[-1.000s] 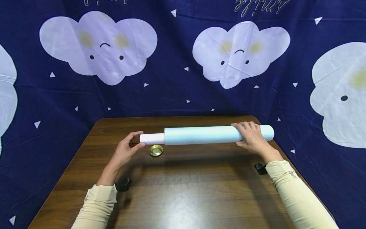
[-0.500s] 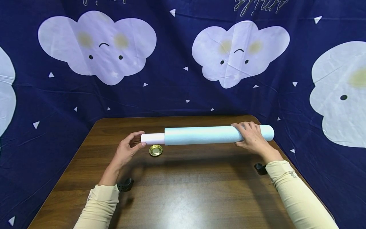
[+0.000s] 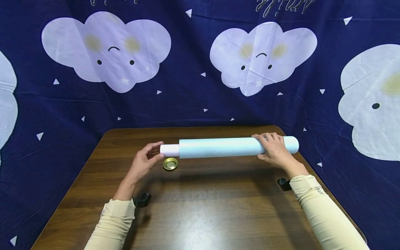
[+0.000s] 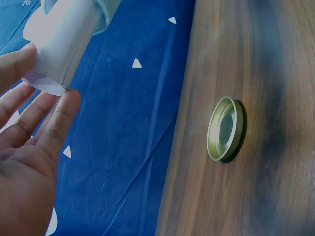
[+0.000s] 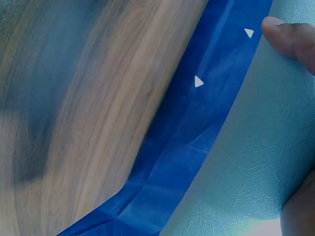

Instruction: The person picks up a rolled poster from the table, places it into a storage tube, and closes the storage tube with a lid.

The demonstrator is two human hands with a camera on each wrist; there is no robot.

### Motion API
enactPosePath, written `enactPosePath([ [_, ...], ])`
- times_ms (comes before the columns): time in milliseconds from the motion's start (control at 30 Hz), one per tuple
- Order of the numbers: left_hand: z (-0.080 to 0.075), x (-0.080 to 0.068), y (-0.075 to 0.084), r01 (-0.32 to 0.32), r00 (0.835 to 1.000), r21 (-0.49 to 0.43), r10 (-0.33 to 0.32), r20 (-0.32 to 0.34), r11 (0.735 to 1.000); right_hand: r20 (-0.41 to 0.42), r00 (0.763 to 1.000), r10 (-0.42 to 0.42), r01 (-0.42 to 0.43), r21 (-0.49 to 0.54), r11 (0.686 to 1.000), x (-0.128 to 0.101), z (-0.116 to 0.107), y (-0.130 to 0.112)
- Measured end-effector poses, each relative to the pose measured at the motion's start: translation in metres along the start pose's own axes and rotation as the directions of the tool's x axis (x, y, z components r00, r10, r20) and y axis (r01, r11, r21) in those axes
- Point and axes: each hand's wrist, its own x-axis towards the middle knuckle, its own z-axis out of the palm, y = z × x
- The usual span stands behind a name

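A long light-blue tube (image 3: 218, 147) is held level above the table. My right hand (image 3: 273, 149) grips it near its right end, fingers over the top and thumb below; the right wrist view shows the thumb (image 5: 290, 42) against its textured blue surface. Out of the tube's left opening sticks a short length of a white paper roll (image 3: 170, 150). My left hand (image 3: 145, 159) pinches the roll's outer end between thumb and fingers. In the left wrist view, the roll's open end (image 4: 47, 83) and a lengthwise edge show. The rest of the roll is hidden inside the tube.
A round gold metal lid (image 3: 170, 164) lies on the brown wooden table (image 3: 200, 208), below the roll's end, hollow side up. Behind the table hangs a dark blue curtain (image 3: 187, 104) with clouds and small triangles.
My left hand has moved right with the roll's end, and less of the white roll sticks out of the tube. My right hand and the tube have stayed almost still.
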Motion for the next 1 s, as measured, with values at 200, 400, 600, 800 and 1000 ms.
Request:
enactPosePath([
  [200, 0.008, 0.002, 0.003, -0.011, 1.000, -0.027, 0.011, 0.021, 1.000, 0.012, 1.000, 0.011, -0.011, 0.002, 1.000, 0.000, -0.001, -0.001],
  [400, 0.016, 0.005, 0.007, -0.035, 0.998, -0.051, 0.038, 0.054, 0.998, 0.015, 1.000, 0.011, -0.011, 0.004, 1.000, 0.000, -0.002, -0.002],
  [600, 0.024, 0.008, 0.011, -0.032, 0.996, -0.074, 0.038, 0.078, 0.997, 0.006, 1.000, -0.004, 0.004, 0.008, 1.000, -0.001, -0.002, -0.002],
  [800, 0.032, 0.011, 0.012, -0.035, 0.995, -0.136, 0.047, 0.088, 0.990, 0.003, 1.000, -0.007, 0.007, 0.009, 1.000, -0.001, -0.003, -0.003],
  [1000, 0.038, 0.013, 0.015, -0.006, 0.996, -0.132, 0.018, 0.089, 0.991, 0.011, 1.000, 0.004, -0.004, 0.007, 1.000, -0.002, -0.004, -0.002],
])
